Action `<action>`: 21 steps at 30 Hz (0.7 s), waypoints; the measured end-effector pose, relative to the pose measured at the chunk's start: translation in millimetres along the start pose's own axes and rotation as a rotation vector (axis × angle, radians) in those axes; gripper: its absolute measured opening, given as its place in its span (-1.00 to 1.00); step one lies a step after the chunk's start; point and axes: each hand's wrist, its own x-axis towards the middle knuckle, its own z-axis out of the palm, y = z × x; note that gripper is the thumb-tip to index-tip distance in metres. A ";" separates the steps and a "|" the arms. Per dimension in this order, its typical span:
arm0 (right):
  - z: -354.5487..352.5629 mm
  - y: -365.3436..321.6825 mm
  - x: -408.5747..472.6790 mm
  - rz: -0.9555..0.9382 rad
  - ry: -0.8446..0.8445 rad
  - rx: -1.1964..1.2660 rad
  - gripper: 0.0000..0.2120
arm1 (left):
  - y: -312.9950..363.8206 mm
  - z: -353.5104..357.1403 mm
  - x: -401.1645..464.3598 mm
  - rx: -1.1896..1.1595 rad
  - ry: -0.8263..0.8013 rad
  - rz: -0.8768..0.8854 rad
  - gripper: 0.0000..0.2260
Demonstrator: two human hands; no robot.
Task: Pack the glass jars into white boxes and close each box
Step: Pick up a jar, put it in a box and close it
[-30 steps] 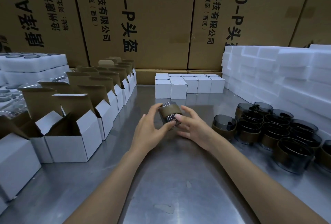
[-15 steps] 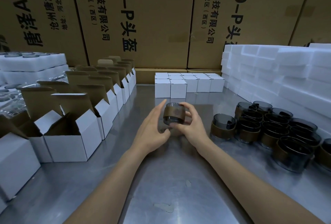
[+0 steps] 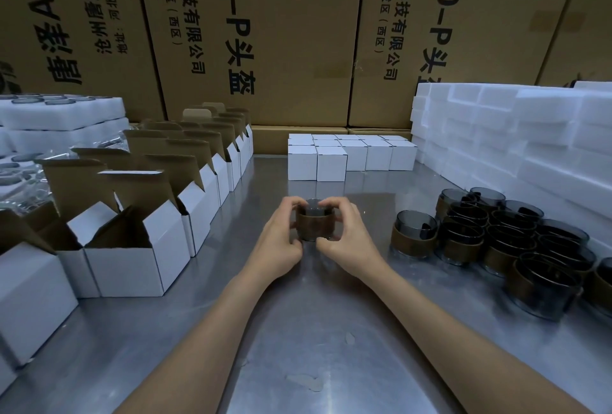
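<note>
Jar: glass jar (image 3: 314, 223) with a brown band, upright at mid-tabletop, held between both hands.
Left hand: left hand (image 3: 280, 241) grips the jar's left side, fingers (image 3: 291, 204) curled over the rim, thumb low at the base.
Right hand: right hand (image 3: 347, 241) grips the right side the same way, fingers curled narrow round the glass.
Open boxes: row of open boxes (image 3: 132, 248) with raised flaps along the left edge of the tabletop (image 3: 314, 347), well apart from the jar.
Closed boxes: block of closed boxes (image 3: 347, 157) at the far edge, behind the jar.
Spare jars: cluster of spare jars (image 3: 496, 241) near the right edge, the closest one beside the right hand, not touching.
Foam: white foam (image 3: 513, 135) stacked at the far right corner; more foam trays far left.
Cartons: brown cartons (image 3: 265, 32) stand behind the tabletop.
</note>
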 end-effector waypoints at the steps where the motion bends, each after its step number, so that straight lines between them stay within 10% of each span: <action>1: -0.3 0.2 0.2 0.012 -0.007 -0.014 -0.52 | -1.3 0.4 0.4 0.006 -0.003 0.002 -0.45; 12: 2.4 1.2 2.6 0.148 -0.107 -0.097 -0.49 | -1.4 -0.3 2.7 -0.065 0.027 -0.155 -0.40; 21: 4.2 -26.5 -12.4 -0.131 0.192 -0.194 -0.76 | 0.4 -3.9 3.7 -0.141 0.163 -0.256 -0.56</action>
